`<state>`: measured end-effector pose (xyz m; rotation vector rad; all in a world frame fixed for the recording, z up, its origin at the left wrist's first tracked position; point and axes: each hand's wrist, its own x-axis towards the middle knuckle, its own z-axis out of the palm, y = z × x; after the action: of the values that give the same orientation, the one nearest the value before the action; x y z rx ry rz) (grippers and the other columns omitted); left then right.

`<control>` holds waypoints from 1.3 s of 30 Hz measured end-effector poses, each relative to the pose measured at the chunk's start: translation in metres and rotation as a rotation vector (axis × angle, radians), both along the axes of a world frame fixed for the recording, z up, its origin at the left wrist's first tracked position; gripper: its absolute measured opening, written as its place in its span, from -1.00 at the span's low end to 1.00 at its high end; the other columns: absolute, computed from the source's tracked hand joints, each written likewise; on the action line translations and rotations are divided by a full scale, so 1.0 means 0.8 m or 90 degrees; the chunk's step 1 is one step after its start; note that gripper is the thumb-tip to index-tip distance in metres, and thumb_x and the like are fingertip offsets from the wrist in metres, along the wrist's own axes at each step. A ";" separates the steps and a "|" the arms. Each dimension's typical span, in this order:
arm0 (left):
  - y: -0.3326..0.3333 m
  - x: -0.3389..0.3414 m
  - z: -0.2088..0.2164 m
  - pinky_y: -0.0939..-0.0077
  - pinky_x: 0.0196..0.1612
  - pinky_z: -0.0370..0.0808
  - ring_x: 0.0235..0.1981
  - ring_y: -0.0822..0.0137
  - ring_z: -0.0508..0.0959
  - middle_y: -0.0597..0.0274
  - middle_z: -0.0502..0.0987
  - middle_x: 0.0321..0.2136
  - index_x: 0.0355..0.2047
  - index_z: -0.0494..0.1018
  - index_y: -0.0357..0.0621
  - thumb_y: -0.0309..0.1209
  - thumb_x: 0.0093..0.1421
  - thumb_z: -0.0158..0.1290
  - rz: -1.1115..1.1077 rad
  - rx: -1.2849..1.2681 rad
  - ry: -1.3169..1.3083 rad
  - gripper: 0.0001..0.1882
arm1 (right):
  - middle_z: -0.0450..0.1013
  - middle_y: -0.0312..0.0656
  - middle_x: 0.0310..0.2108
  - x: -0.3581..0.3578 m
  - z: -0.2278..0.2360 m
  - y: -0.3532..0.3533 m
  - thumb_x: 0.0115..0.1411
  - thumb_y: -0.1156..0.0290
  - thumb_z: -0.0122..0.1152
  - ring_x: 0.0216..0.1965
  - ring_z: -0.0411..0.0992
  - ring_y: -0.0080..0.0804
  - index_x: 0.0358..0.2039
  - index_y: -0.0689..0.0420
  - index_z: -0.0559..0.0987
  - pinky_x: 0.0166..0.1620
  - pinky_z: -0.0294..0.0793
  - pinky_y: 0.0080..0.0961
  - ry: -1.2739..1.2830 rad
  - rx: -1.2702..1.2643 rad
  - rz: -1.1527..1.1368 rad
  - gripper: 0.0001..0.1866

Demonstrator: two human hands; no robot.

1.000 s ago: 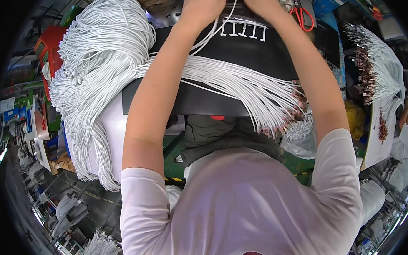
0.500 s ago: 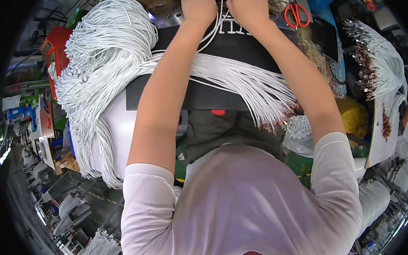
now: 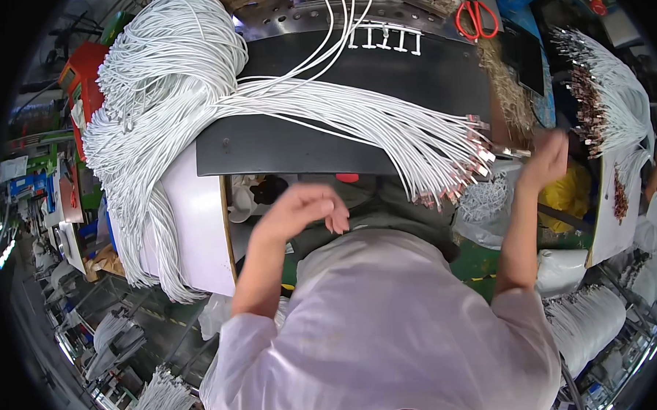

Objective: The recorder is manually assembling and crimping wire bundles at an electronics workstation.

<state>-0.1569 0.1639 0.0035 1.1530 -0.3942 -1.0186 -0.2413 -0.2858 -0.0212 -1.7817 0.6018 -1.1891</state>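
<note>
Across the black worktop plate lies a fanned bundle of white cables, its copper-coloured ends past the plate's right front corner. Before the plate, the left hand is half open, fingers loosely curled, empty; right of it, the right hand is curled — any hold, I cannot tell. Green floor shows below — a clear bag near that corner holds white strands.
</note>
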 end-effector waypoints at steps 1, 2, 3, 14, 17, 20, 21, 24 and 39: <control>0.018 -0.022 -0.029 0.51 -0.26 0.55 -0.34 0.34 0.65 0.10 0.67 -0.34 -0.22 0.57 -0.30 -0.24 0.45 0.01 0.042 0.024 0.075 -0.67 | 0.33 -0.34 -0.53 -0.041 -0.017 0.004 0.47 0.41 -0.01 -0.48 0.23 -0.59 -0.47 0.24 0.42 -0.39 0.25 -0.55 0.065 -0.062 -0.028 -0.68; 0.031 -0.036 -0.058 0.51 -0.26 0.55 -0.34 0.34 0.65 0.10 0.67 -0.34 -0.22 0.57 -0.30 -0.24 0.45 0.01 0.045 0.048 0.078 -0.67 | 0.29 -0.33 -0.56 -0.073 -0.035 0.019 0.41 0.45 0.03 -0.49 0.19 -0.57 -0.47 0.23 0.39 -0.41 0.21 -0.52 0.156 -0.041 0.017 -0.73; 0.040 -0.044 -0.083 0.50 -0.23 0.54 -0.31 0.34 0.64 0.11 0.66 -0.31 -0.18 0.54 -0.29 -0.19 0.46 0.00 0.280 0.082 0.131 -0.65 | 0.30 -0.33 -0.57 -0.097 -0.053 0.042 0.37 0.47 0.05 -0.50 0.21 -0.55 -0.47 0.24 0.41 -0.41 0.23 -0.49 0.265 -0.064 0.087 -0.76; 0.094 -0.021 -0.154 0.44 -0.11 0.55 -0.25 0.32 0.62 0.22 0.64 -0.28 -0.16 0.52 -0.14 -0.21 0.44 0.03 0.649 0.178 0.163 -0.75 | 0.51 -0.11 -0.14 -0.089 -0.071 0.166 0.05 0.48 0.42 -0.09 0.48 -0.25 0.04 0.23 0.49 0.07 0.48 -0.30 0.441 0.253 0.354 -0.48; 0.098 -0.018 -0.162 0.52 -0.17 0.52 -0.28 0.38 0.57 0.34 0.59 -0.29 -0.07 0.51 -0.10 -0.18 0.47 0.01 0.630 0.106 0.165 -0.73 | 0.53 -0.15 -0.15 -0.091 -0.063 0.149 0.02 0.46 0.47 -0.11 0.50 -0.26 0.06 0.18 0.54 0.04 0.50 -0.25 0.505 0.301 0.352 -0.45; 0.098 -0.012 -0.159 0.53 -0.19 0.50 -0.30 0.40 0.56 0.35 0.58 -0.30 -0.06 0.51 -0.10 -0.19 0.48 -0.01 0.618 0.147 0.187 -0.74 | 0.53 -0.14 -0.08 -0.089 -0.071 0.153 0.03 0.42 0.49 -0.11 0.51 -0.25 0.07 0.15 0.59 0.04 0.50 -0.22 0.397 0.244 0.396 -0.46; 0.097 -0.011 -0.157 0.54 -0.19 0.50 -0.31 0.41 0.55 0.36 0.57 -0.30 -0.05 0.50 -0.10 -0.19 0.48 -0.02 0.668 0.194 0.187 -0.74 | 0.53 -0.14 -0.08 -0.087 -0.074 0.155 0.03 0.42 0.49 -0.11 0.51 -0.25 0.07 0.15 0.59 0.04 0.50 -0.22 0.389 0.249 0.392 -0.46; 0.092 -0.010 -0.150 0.55 -0.22 0.49 -0.31 0.41 0.55 0.36 0.57 -0.31 -0.07 0.50 -0.10 -0.17 0.48 -0.02 0.674 0.226 0.188 -0.72 | 0.51 -0.14 -0.01 -0.083 -0.080 0.156 0.07 0.41 0.48 -0.07 0.51 -0.24 0.09 0.13 0.60 0.07 0.48 -0.23 0.368 0.304 0.412 -0.48; 0.008 -0.062 -0.114 0.52 -0.23 0.51 -0.40 0.34 0.59 0.23 0.62 -0.38 -0.17 0.53 -0.18 0.01 0.41 0.04 0.534 0.230 -0.084 -0.56 | 0.63 -0.04 -0.21 -0.073 -0.023 0.068 0.28 0.18 0.27 -0.23 0.60 -0.28 -0.05 0.19 0.67 -0.07 0.56 -0.36 0.675 0.359 0.586 -0.62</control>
<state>-0.2064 0.1707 -0.0877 1.5223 0.1911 -0.2740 -0.2999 -0.2316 -0.0398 -1.7260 0.4936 0.5666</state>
